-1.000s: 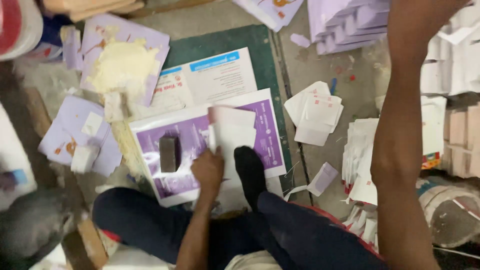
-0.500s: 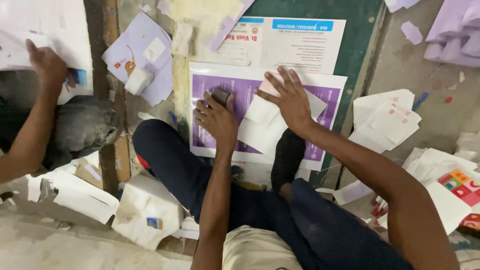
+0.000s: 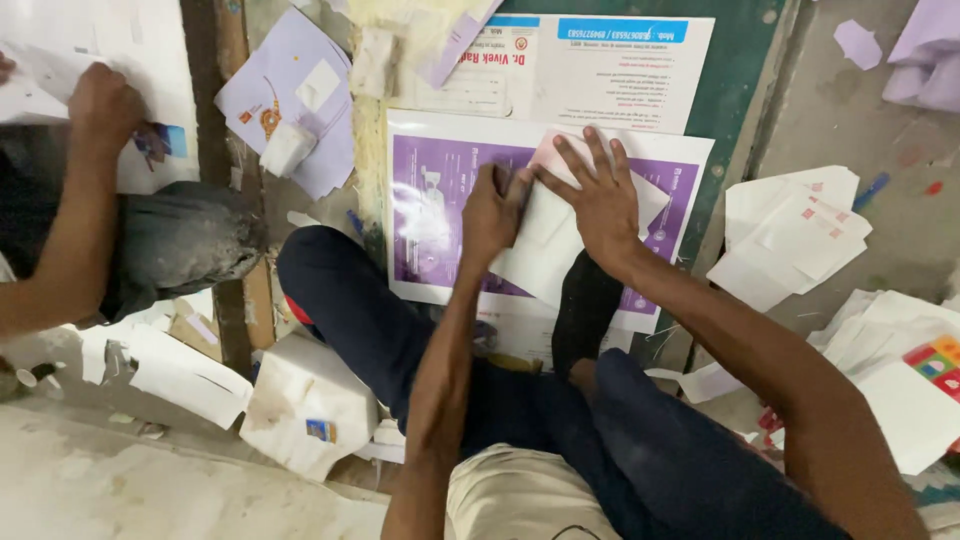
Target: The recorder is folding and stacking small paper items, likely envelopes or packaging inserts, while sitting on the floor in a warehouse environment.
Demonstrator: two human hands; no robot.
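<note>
The person sits on the floor with both hands on a white folded paper that lies on a purple printed sheet, near the sheet's middle and overlapping its lower edge. The left hand is closed into a loose fist, knuckles pressing the paper's left side; whether it grips a small tool I cannot tell. The right hand lies flat with fingers spread, pinning the paper's upper part.

To crease well, it seems best to keep the right palm steady as the anchor and run the left fist along the fold in 1 firm stroke, so the paper does not skew on the glossy sheet.

A stack of finished white envelopes lies beyond the sheet's right edge. At the far left, another person's hand works on separate papers.
</note>
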